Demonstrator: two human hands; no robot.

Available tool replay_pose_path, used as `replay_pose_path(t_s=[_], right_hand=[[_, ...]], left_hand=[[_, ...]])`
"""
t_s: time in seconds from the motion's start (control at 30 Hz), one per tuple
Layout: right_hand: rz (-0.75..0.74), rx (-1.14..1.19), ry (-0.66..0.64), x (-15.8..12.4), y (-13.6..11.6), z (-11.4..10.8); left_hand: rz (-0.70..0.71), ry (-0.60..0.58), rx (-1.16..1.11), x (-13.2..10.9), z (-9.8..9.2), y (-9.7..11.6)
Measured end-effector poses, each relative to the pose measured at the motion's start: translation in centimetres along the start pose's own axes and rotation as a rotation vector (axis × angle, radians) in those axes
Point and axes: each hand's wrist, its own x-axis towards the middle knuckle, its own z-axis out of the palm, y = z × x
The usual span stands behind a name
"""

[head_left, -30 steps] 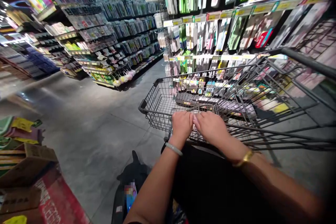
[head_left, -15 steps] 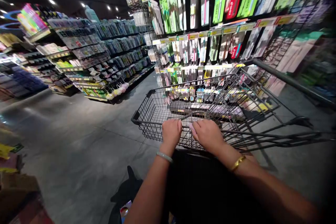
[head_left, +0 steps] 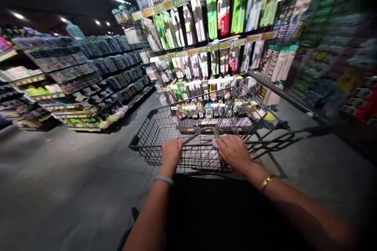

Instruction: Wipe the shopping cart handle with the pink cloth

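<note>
A black wire shopping cart (head_left: 194, 159) stands sideways right in front of me, its long handle side reaching off to the right. My left hand (head_left: 171, 152) is closed around the near top rail of its basket. Further right on the same rail, my right hand (head_left: 234, 150) is closed too, with something small and pale pink showing at its thumb side. A pale bracelet (head_left: 164, 179) circles my left wrist and a gold bracelet (head_left: 266, 181) my right. The fingertips are hidden behind the rail.
Beyond the cart rises a display rack (head_left: 203, 49) of hanging packaged goods with price tags. Shelves of packaged items (head_left: 67, 74) line an aisle on the left. Blurred racks (head_left: 332, 47) stand at the right. Grey floor (head_left: 73, 176) stretches to the left.
My view has swung to the right, so the rack and shelves sit further left. My left hand has slid leftward along the rail, widening the gap between my hands.
</note>
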Motion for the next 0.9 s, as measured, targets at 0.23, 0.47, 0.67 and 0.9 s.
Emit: replay_pose_path(t_s=[0.23,0.47,0.67,0.9], right_hand=[[0.005,-0.144,-0.147,-4.4,6.9,-5.9],[-0.029,-0.090,-0.042,-5.7,7.7,-6.8],[-0.054,-0.034,-0.075,-4.0,7.4,-6.5],[0.044,-0.141,-0.063,-6.4,15.2,-14.2]], left_hand=[[0.023,-0.029,0.011,0.5,-0.2,-1.0],[-0.072,0.144,-0.019,0.6,-2.2,4.7],[0.244,-0.060,-0.179,1.1,-2.3,15.6],[0.119,-0.187,-0.045,1.5,-1.9,15.4]])
